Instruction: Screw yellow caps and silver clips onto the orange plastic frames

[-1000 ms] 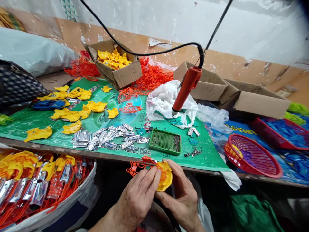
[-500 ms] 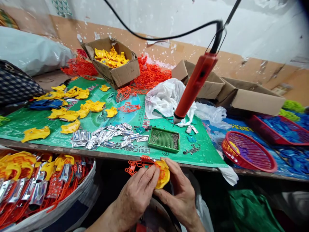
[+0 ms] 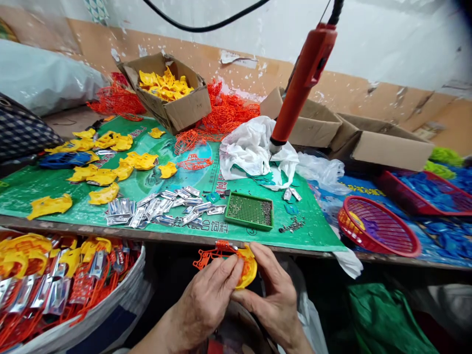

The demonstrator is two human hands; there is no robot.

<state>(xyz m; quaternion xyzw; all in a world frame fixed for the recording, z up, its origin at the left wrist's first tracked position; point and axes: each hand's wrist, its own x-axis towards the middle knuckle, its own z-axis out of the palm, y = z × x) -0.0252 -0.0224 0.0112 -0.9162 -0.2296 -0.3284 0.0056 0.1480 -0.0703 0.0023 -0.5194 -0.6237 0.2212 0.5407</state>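
Both my hands meet in front of the table edge, around one small assembly. My left hand [image 3: 206, 295] pinches an orange plastic frame [image 3: 206, 256], whose lattice end sticks out to the left. The fingers of my right hand [image 3: 273, 290] are closed on the rim of a rounded yellow plastic part [image 3: 250, 268]. The yellow part is joined to or pressed against the orange frame; my fingers hide where they meet. A red electric screwdriver [image 3: 304, 83] hangs from above over the table, its tip down, touched by neither hand.
A green tray [image 3: 250, 210] of small screws lies near the edge, beside a pile of metal plates [image 3: 162, 206]. Yellow parts [image 3: 101, 176] lie at left. A full sack [image 3: 121, 300] stands lower left. Cardboard boxes [image 3: 184, 113] and a red basket [image 3: 379, 226] are farther out.
The hanging screwdriver has swung slightly and stands more upright, its tip higher. My hands keep hold of the yellow part and orange frame, nearly in the same place. The view has shifted slightly.
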